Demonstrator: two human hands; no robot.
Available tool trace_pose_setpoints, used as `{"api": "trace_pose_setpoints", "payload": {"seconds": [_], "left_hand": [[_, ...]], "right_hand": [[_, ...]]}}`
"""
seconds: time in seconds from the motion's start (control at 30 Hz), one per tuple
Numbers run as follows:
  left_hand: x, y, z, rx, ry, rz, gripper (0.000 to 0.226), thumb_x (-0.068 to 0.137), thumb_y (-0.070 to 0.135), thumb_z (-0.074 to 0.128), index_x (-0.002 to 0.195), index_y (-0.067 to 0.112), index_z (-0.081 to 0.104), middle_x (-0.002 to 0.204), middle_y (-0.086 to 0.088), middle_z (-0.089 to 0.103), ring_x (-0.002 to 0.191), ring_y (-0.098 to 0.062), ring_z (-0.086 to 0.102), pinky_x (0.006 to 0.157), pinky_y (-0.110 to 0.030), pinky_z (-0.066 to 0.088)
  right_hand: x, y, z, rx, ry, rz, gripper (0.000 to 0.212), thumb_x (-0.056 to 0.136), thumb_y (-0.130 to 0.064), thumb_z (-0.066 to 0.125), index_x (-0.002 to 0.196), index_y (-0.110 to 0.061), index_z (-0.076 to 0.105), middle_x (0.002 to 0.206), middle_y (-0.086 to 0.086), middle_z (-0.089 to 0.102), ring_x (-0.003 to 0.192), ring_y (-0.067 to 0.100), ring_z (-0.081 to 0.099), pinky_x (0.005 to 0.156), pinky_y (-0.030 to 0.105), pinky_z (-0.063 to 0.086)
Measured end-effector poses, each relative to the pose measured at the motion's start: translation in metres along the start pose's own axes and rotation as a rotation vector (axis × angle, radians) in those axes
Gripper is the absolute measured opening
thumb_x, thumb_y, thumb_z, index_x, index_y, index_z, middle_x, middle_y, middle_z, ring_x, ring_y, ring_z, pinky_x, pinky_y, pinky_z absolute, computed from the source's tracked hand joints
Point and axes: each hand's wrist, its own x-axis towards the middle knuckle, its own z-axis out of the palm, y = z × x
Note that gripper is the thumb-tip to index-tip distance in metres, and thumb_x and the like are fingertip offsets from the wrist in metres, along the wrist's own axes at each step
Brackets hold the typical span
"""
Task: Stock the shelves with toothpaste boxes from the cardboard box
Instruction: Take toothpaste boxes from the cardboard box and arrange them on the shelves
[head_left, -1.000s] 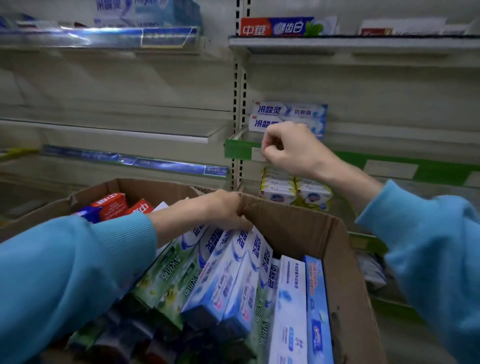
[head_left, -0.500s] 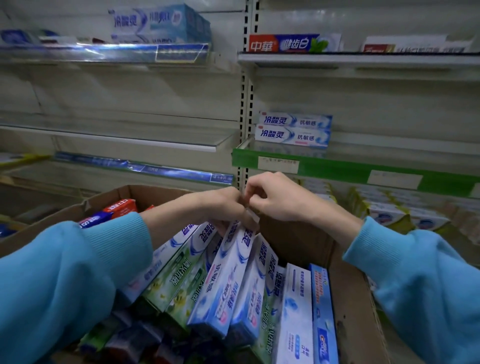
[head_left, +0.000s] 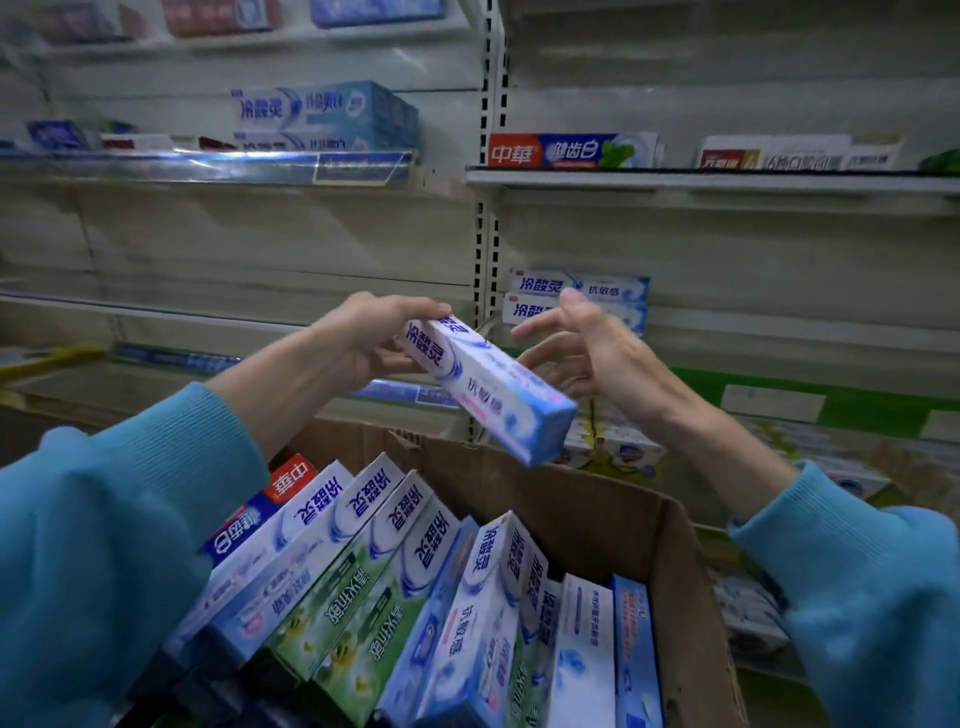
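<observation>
A white-and-blue toothpaste box (head_left: 488, 387), printed 冷酸灵 and 抗敏感, is held in the air above the cardboard box (head_left: 613, 514), tilted with its near end lower. The left hand (head_left: 371, 340) is closed on its far end, fingers on top and thumb beneath. The right hand (head_left: 582, 348) is spread wide just beside the box's far side; whether it touches the carton cannot be told. Beyond the right hand, two boxes of the same 冷酸灵 抗敏感 print (head_left: 579, 301) lie stacked on the green-edged shelf (head_left: 810, 400), the likely destination. Below both hands the cardboard box remains crowded with upright cartons (head_left: 415, 582): several more 冷酸灵, green ones whose lettering is unclear, and a red-and-blue one marked 中 at the left. Judged from this, the task is early, with much stock left and wide stretches of shelving bare. Above the right hand, a red-and-blue carton reads 中華 健齿白 (head_left: 571, 150); above the left hand, larger blue 冷酸灵 packs (head_left: 322, 117) are stacked. Yellow-and-white boxes (head_left: 618, 447) under the green-edged shelf are too blurred to read.
</observation>
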Motion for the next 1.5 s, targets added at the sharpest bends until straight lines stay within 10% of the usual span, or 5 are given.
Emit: {"api": "trace_pose_setpoints", "payload": {"seconds": [0.3, 0.5, 0.63, 0.93, 1.5], "left_hand": [[0.032, 0.017, 0.032, -0.161, 0.146, 0.065, 0.039, 0.09, 0.018, 0.075, 0.118, -0.001, 0.055, 0.093, -0.023, 0.072, 0.074, -0.029, 0.075, 0.06, -0.043, 0.064], [0.064, 0.027, 0.078, -0.169, 0.139, 0.193, 0.021, 0.102, 0.022, 0.058, 0.095, 0.004, 0.048, 0.099, -0.019, 0.068, 0.089, -0.033, 0.073, 0.084, -0.049, 0.062], [0.099, 0.025, 0.107, -0.073, 0.085, 0.263, 0.033, 0.101, 0.027, 0.057, 0.125, 0.006, 0.049, 0.122, -0.017, 0.065, 0.091, -0.028, 0.071, 0.086, -0.04, 0.061], [0.16, 0.009, 0.139, 0.173, 0.133, 0.396, 0.012, 0.103, 0.021, 0.051, 0.091, 0.017, 0.049, 0.091, -0.003, 0.056, 0.087, -0.023, 0.057, 0.082, -0.04, 0.054], [0.197, -0.008, 0.144, 0.271, 0.149, 0.241, 0.029, 0.101, 0.008, 0.044, 0.13, 0.009, 0.045, 0.119, -0.012, 0.061, 0.11, -0.032, 0.06, 0.101, -0.047, 0.051]], "right_hand": [[0.006, 0.019, -0.038, -0.177, 0.236, -0.103, 0.028, 0.093, -0.032, 0.068, 0.118, -0.021, 0.059, 0.108, 0.001, 0.066, 0.073, 0.015, 0.07, 0.052, 0.032, 0.055], [0.052, 0.05, -0.087, -0.083, 0.498, -0.003, 0.046, 0.083, -0.037, 0.077, 0.118, -0.016, 0.055, 0.119, 0.008, 0.064, 0.08, 0.022, 0.073, 0.056, 0.032, 0.056], [0.081, 0.062, -0.112, -0.3, 0.666, 0.091, 0.043, 0.084, -0.039, 0.076, 0.113, -0.016, 0.054, 0.112, 0.0, 0.064, 0.093, 0.022, 0.069, 0.077, 0.041, 0.06], [0.133, 0.111, -0.136, -0.378, 0.626, 0.133, 0.02, 0.094, -0.022, 0.064, 0.11, -0.008, 0.064, 0.1, 0.011, 0.072, 0.088, 0.03, 0.07, 0.084, 0.051, 0.057], [0.133, 0.123, -0.138, -0.526, 0.688, 0.218, 0.011, 0.093, -0.02, 0.066, 0.092, -0.019, 0.055, 0.096, 0.004, 0.065, 0.093, 0.024, 0.064, 0.087, 0.04, 0.054]]}}
